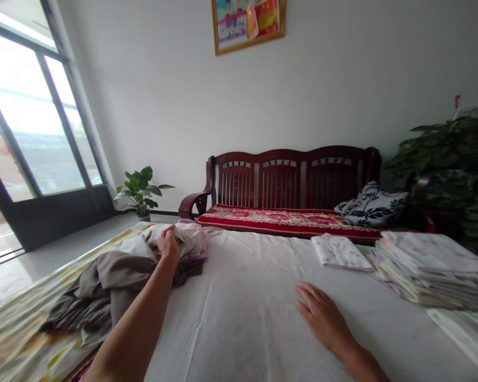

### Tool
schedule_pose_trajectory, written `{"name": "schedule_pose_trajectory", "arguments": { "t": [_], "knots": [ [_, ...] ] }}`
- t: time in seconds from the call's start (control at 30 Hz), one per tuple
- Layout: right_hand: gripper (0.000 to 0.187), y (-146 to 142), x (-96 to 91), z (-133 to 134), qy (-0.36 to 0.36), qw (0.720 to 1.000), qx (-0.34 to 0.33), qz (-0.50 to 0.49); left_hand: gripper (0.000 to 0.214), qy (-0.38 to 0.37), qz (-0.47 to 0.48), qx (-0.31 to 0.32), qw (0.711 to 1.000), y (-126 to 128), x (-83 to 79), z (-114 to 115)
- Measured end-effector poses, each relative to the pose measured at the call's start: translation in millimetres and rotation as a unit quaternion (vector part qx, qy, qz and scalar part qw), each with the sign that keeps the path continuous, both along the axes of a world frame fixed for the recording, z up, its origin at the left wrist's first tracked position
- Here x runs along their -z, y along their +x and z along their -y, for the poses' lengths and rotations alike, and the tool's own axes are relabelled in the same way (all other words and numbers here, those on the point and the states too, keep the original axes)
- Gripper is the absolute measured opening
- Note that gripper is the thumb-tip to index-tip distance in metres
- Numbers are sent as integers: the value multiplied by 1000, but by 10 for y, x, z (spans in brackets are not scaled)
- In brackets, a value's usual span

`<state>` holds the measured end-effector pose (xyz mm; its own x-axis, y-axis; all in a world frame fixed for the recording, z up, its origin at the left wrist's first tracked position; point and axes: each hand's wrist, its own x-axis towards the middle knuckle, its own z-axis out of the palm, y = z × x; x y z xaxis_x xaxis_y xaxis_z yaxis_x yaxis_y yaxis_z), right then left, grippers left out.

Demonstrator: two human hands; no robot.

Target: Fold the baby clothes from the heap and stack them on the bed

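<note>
My left hand (169, 243) is closed on a pale garment (137, 245) at the far left of the table. Beneath and around it lies a rumpled heap with grey-brown trousers (109, 281) and a pale pink cloth (195, 233); where one piece ends and another begins is hard to tell. My right hand (321, 314), fingers stretched out, rests low over the white sheet (239, 297), holding nothing. Beyond it sits a folded white cloth (338, 250) with small dots. A stack of folded cloths (434, 265) stands at the right.
A floral yellow cover (19, 339) shows along the left side. Behind stands a dark red wooden bench (279, 180) with a patterned cushion (374, 206). Potted plants (143, 191) are at back left and right. A glass door (43, 122) is on the left.
</note>
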<state>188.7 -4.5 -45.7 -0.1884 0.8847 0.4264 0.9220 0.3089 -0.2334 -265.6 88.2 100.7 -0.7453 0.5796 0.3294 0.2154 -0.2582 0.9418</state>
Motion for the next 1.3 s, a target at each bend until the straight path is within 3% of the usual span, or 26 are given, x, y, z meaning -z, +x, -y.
{"name": "schedule_pose_trajectory", "arguments": {
  "t": [0.13,0.27,0.3,0.37,0.43,0.47,0.5,0.53,0.57,0.7,0.77,0.83,1.0,1.1,1.17,1.3],
  "knots": [
    [46,-1,-15,12,-3,1000,2,6,37,48,-4,95,994,405,-196,48],
    [46,14,-1,8,-13,1000,1,10,19,33,-83,270,959,1025,-143,434],
    [46,20,3,8,-13,1000,0,10,20,4,-146,387,910,1195,-96,569],
    [45,30,4,12,-13,1000,-4,6,27,-63,-241,585,772,1510,16,842],
    [44,39,-12,23,-17,1000,-10,-5,40,-110,-312,669,665,1748,124,1065],
    [44,41,-28,30,-20,1000,-14,-13,41,-123,-346,689,624,1827,170,1141],
    [44,42,-48,38,-24,999,-17,-24,41,-133,-370,694,604,1876,209,1189],
    [44,40,-71,46,-30,999,-20,-36,38,-141,-385,685,602,1896,244,1209],
    [44,37,-98,53,-35,998,-24,-48,35,-144,-392,662,622,1890,274,1202],
    [42,6,-219,87,-42,992,-39,-116,29,-103,-400,453,790,1684,388,1026],
    [45,-14,-287,120,-45,986,-42,-156,30,-91,-415,355,833,1548,455,946],
    [47,-34,-354,169,-50,981,-43,-184,33,-120,-441,316,831,1453,533,924],
    [43,-101,-451,295,-48,977,-97,-186,54,-187,-531,301,770,1492,726,1033],
    [36,-167,-440,325,-29,978,-122,-167,33,-197,-568,274,751,1596,790,1074],
    [26,-207,-429,331,-15,978,-134,-162,19,-187,-563,275,757,1643,800,1084],
    [19,-236,-462,346,-22,970,-123,-207,20,-82,-502,297,808,1702,784,1172]
  ]
}}
